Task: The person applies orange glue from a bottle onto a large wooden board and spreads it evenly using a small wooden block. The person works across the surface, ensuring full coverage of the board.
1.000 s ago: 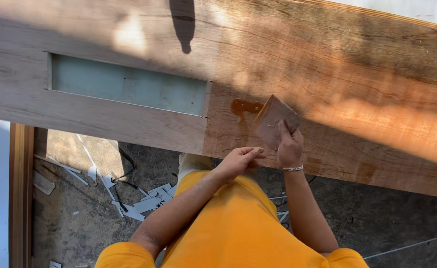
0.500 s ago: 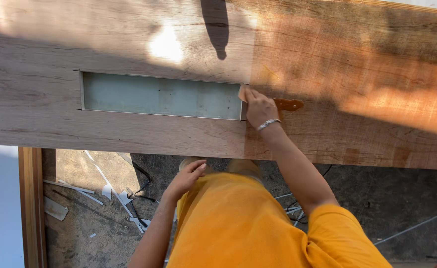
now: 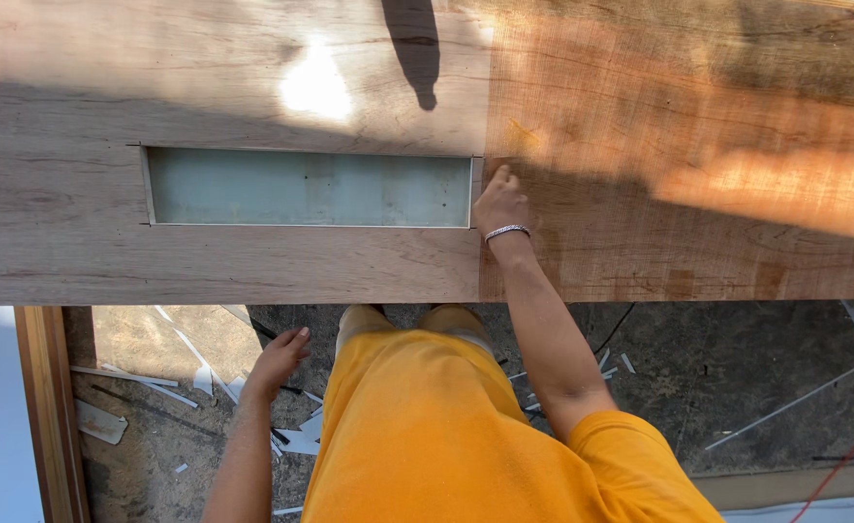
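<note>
big wooden door panel (image 3: 252, 261) lying flat, pale grain left, reddish-stained right, long frosted glass slot (image 3: 309, 188) at 10 o'clock.

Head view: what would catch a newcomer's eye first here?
A long wooden panel spans the top of the view, pale on the left and coated a darker reddish brown on the right, with a rectangular pale green glass window set into it. The right hand, a silver bracelet on its wrist, presses on the panel at the window's right end. The left hand hangs free over a floor littered with white offcuts.
</note>
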